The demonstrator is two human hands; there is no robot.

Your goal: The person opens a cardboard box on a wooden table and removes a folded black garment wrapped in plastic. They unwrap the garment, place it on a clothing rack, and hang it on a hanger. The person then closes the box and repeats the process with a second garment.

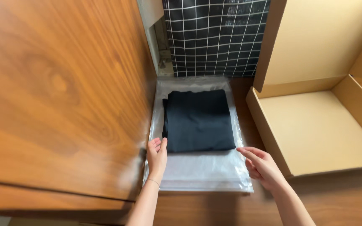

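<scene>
I see one dark folded cloth point(199, 120) on one clear bag point(202, 169), one open box point(315, 125) right. My left grip point(157, 154), fingers loosely apart, touches the cloth's near-left corner. Right grip point(261, 164), fingers apart, rests on the bag beside its near-right corner.

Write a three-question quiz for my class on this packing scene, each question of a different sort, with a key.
1. True or false: the dark folded garment lies on the clear plastic bag.
2. Which hand touches the garment's near corner? A) left hand B) right hand
3. Fill in: the open cardboard box to the right holds ____.

Key: 1 true; 2 A; 3 nothing.
</scene>
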